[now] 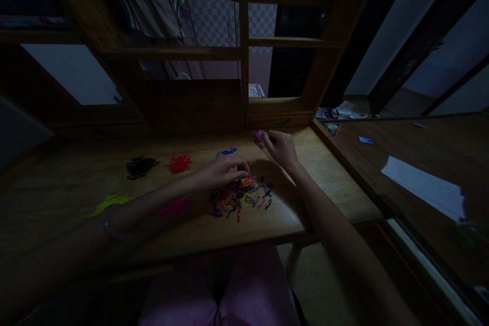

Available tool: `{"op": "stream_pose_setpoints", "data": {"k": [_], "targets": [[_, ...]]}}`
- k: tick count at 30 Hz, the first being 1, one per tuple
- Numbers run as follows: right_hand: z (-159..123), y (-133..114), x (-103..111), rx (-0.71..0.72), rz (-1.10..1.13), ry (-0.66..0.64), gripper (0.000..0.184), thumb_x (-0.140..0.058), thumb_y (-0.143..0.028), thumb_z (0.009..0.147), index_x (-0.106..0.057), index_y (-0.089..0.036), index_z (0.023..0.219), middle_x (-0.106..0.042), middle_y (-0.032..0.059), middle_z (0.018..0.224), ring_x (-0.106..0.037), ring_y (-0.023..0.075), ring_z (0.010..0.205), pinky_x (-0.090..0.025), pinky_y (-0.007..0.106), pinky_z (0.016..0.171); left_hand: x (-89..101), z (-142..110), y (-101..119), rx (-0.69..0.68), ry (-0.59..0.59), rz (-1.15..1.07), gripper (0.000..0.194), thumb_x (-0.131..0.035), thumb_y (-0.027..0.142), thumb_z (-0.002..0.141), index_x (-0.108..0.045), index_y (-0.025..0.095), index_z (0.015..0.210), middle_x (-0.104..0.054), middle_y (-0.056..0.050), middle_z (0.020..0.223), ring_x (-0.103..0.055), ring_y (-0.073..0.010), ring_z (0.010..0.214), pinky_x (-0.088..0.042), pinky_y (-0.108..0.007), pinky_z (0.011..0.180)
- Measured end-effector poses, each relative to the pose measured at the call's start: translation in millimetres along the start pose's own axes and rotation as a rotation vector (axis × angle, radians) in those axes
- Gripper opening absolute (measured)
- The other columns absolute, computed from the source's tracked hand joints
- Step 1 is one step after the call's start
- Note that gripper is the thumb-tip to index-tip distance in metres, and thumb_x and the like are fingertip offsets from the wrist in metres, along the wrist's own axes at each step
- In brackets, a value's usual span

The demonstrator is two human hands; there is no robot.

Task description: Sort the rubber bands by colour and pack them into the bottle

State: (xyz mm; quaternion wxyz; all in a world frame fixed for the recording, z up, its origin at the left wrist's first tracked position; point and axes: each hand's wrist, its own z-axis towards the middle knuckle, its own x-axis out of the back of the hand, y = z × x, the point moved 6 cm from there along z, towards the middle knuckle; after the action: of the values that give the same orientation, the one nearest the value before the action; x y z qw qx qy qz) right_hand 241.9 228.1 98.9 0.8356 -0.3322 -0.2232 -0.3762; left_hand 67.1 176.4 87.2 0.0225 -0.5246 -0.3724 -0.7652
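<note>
A mixed pile of small colourful bands or loops [233, 198] lies on the wooden desk; their exact kind is hard to make out in the dim light. Over its far edge my left hand [225, 169] bends down, fingertips and thumb closed together at the pile; what they pinch is hidden. Farther right, my right hand [280, 147] pinches a small pink-purple piece [259, 135] above the desk. Sorted by colour, a black heap [140, 167], a red heap [179, 163], a blue heap [226, 152], a yellow heap [110, 205] and a magenta heap [174, 207] lie around, the last two partly behind my left arm.
A wooden shelf frame [244, 51] rises from the desk's back edge. To the right, beyond a raised wooden edge [344, 168], a lower brown surface bears white paper [424, 187] and a small blue card [365, 140].
</note>
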Motion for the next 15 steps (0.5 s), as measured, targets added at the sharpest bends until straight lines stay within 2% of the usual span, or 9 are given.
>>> {"op": "stream_pose_setpoints", "data": {"k": [5, 10, 13, 15], "targets": [[0.1, 0.2, -0.2, -0.006, -0.009, -0.003, 0.046, -0.045, -0.037, 0.099, -0.059, -0.016, 0.06, -0.057, 0.0018, 0.056, -0.043, 0.0107, 0.049, -0.022, 0.027, 0.054, 6.2, -4.2, 13.3, -0.135, 0.066, 0.353, 0.021, -0.052, 0.033, 0.097, -0.066, 0.019, 0.091, -0.067, -0.004, 0.09, -0.059, -0.0188, 0.087, -0.043, -0.031, 0.079], [-0.2, -0.7, 0.2, -0.013, 0.007, -0.015, 0.046, -0.045, -0.038, 0.099, -0.058, -0.016, 0.06, -0.055, 0.0012, 0.055, -0.043, 0.0102, 0.05, -0.022, 0.027, 0.055, 10.2, -12.5, 39.8, -0.292, 0.113, 0.761, 0.016, -0.05, 0.024, 0.097, -0.064, 0.017, 0.094, -0.068, -0.006, 0.092, -0.058, -0.0227, 0.092, -0.042, -0.035, 0.081], [-0.1, 0.2, 0.1, -0.034, 0.021, -0.027, 0.047, -0.045, -0.039, 0.098, -0.057, -0.016, 0.059, -0.054, 0.0017, 0.055, -0.043, 0.0102, 0.05, -0.022, 0.027, 0.055, 13.7, -16.2, 51.2, -0.319, 0.139, 0.849, 0.015, -0.048, 0.02, 0.098, -0.063, 0.016, 0.096, -0.067, -0.007, 0.095, -0.057, -0.023, 0.095, -0.042, -0.035, 0.084], [0.4, 1.1, 0.2, -0.055, 0.056, -0.037, 0.047, -0.046, -0.041, 0.098, -0.059, -0.015, 0.06, -0.054, 0.0018, 0.056, -0.043, 0.0101, 0.051, -0.023, 0.027, 0.056, 13.9, -16.3, 51.2, -0.303, 0.145, 0.859, 0.015, -0.047, 0.021, 0.098, -0.062, 0.016, 0.096, -0.067, -0.007, 0.095, -0.057, -0.0229, 0.095, -0.042, -0.035, 0.084]]}}
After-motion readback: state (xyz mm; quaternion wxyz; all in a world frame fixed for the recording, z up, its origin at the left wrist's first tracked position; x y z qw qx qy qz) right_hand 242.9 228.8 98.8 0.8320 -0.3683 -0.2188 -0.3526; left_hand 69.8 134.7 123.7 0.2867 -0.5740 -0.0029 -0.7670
